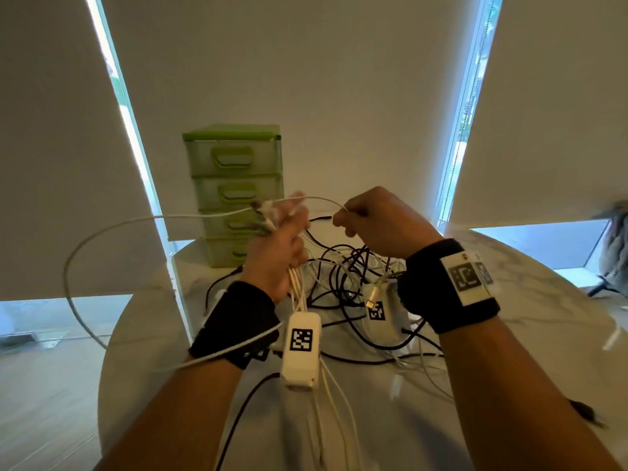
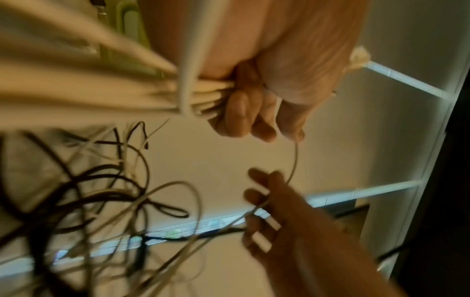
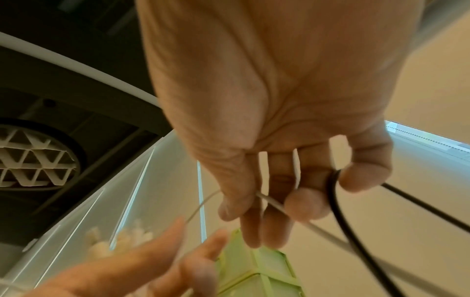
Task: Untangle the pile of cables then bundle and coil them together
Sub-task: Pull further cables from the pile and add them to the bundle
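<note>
My left hand (image 1: 285, 229) is raised above the table and grips a bunch of white cables (image 1: 297, 283), their plug ends sticking out above the fist. In the left wrist view those white cables (image 2: 142, 94) run into the curled left hand (image 2: 257, 112). My right hand (image 1: 367, 219) is level with it and pinches a thin white cable (image 1: 323, 199) that arcs across to the left hand. In the right wrist view, the right hand (image 3: 274, 191) pinches that white cable (image 3: 274, 205), and a black cable (image 3: 338, 211) loops over a finger. A tangle of black and white cables (image 1: 353, 277) lies below on the table.
A green plastic drawer unit (image 1: 234, 192) stands at the back of the round white marble table (image 1: 543, 334). One long white cable (image 1: 85, 243) loops out past the table's left edge. Roller blinds and bright window strips fill the background; a chair (image 1: 615, 246) is at far right.
</note>
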Motion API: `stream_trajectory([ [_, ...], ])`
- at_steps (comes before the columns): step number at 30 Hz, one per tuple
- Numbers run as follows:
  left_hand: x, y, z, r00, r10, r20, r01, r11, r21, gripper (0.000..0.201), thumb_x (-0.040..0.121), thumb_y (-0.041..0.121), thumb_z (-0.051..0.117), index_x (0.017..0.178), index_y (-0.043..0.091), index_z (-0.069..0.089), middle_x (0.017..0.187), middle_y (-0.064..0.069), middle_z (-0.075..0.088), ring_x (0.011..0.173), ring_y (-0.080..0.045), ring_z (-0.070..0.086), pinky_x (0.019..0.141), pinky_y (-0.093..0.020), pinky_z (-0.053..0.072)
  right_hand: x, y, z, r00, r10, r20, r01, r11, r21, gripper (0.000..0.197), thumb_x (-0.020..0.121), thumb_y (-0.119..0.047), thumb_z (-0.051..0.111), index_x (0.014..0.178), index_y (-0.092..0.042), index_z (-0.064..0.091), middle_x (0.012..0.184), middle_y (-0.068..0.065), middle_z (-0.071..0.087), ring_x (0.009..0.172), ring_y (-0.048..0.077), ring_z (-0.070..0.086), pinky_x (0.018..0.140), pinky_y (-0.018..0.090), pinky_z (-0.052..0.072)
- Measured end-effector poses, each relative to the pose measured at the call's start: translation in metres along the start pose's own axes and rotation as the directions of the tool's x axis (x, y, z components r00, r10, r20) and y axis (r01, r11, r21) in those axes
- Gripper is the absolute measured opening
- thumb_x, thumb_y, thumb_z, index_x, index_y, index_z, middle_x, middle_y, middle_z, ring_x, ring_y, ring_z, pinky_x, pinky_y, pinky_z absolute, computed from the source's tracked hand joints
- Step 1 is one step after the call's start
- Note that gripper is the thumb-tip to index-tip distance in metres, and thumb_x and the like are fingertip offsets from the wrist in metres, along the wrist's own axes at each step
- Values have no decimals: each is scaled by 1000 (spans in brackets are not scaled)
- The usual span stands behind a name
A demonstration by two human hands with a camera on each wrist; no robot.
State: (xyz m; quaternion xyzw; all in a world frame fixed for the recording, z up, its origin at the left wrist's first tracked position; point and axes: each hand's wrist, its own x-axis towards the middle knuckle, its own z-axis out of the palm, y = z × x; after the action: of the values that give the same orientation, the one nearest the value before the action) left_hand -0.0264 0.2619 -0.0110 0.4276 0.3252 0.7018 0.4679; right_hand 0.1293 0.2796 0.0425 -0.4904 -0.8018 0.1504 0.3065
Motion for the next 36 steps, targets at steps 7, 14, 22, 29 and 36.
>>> stream_trajectory([
  [7, -16, -25, 23, 989, -123, 79, 106, 976, 189, 12, 94, 22, 59, 89, 25, 69, 71, 1, 50, 40, -2, 28, 39, -16, 28, -6, -11, -6, 990, -46, -134, 48, 999, 14, 16, 91, -30, 62, 84, -21, 73, 72, -9, 64, 69, 6, 60, 62, 21, 42],
  [14, -23, -29, 30, 988, -93, 127, 56, 962, 269, 22, 93, 30, 60, 77, 32, 75, 67, 6, 59, 53, -11, 42, 52, -22, 38, -18, -30, -25, 979, -180, -101, 206, 865, 457, 15, 93, -21, 60, 92, -14, 72, 80, 3, 70, 68, 11, 61, 69, 24, 54],
  [22, -1, -13, 8, 988, -32, -150, 42, 997, 69, 19, 96, 24, 57, 82, 14, 66, 61, 4, 54, 37, -1, 27, 35, -15, 26, -9, -3, -18, 960, -55, 273, 72, 996, -52, 30, 90, -36, 63, 119, -34, 63, 96, -16, 64, 85, 2, 57, 80, 26, 43],
  [29, 8, 15, -16, 974, 52, -219, -78, 991, -112, 25, 98, 31, 50, 80, 19, 63, 73, 5, 66, 38, -2, 24, 37, -15, 23, -7, 52, -38, 922, 384, -55, -376, 850, -368, 27, 87, -34, 67, 110, -20, 69, 116, 3, 66, 98, 21, 59, 85, 30, 45],
  [36, 0, 9, -1, 993, 92, -74, -89, 995, 50, 23, 98, 29, 49, 88, 17, 67, 69, 5, 67, 38, -2, 23, 39, -16, 21, -13, -18, -19, 978, -62, 200, 42, 994, 100, 43, 91, -43, 58, 131, -28, 54, 96, -6, 66, 76, 5, 60, 75, 24, 48],
])
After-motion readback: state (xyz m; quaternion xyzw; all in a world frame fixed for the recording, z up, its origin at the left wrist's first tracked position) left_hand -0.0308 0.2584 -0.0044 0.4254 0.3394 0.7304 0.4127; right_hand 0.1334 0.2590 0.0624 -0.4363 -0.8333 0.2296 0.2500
